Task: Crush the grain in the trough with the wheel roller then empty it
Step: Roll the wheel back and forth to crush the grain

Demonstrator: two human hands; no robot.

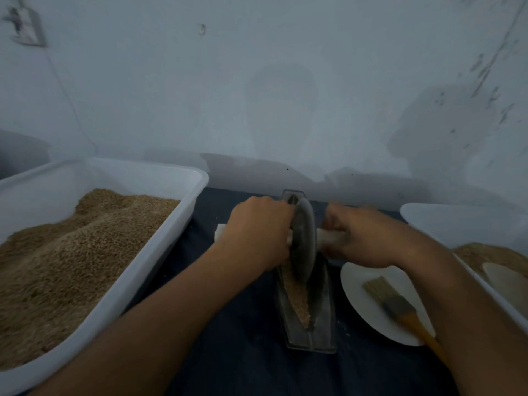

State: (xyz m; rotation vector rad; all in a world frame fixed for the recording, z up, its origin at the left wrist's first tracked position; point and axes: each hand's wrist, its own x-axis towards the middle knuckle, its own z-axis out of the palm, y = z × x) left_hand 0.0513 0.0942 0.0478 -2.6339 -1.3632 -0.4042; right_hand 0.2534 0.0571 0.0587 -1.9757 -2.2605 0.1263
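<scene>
Grain [297,298] lies in the boat-shaped trough [323,324], long axis running away from the person; 2 hands, left hand [258,234] and right hand [363,238], curl around the wheel roller [304,238] axle, set crosswise

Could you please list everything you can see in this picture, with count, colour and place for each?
trough: one, dark metal, centre of the table, lengthwise away from the person
grain: tan, lying along the trough's groove
wheel roller: one, grey disc on a pale handle, standing in the trough's far half
big tub: one, white, left, heaped with tan grain
second tub: one, white, right edge, some grain inside
plate: one, white, right of the trough
brush: one, orange handle, lying on the plate
tablecloth: dark blue
left hand: grips the handle's left end
right hand: grips the handle's right end
</scene>
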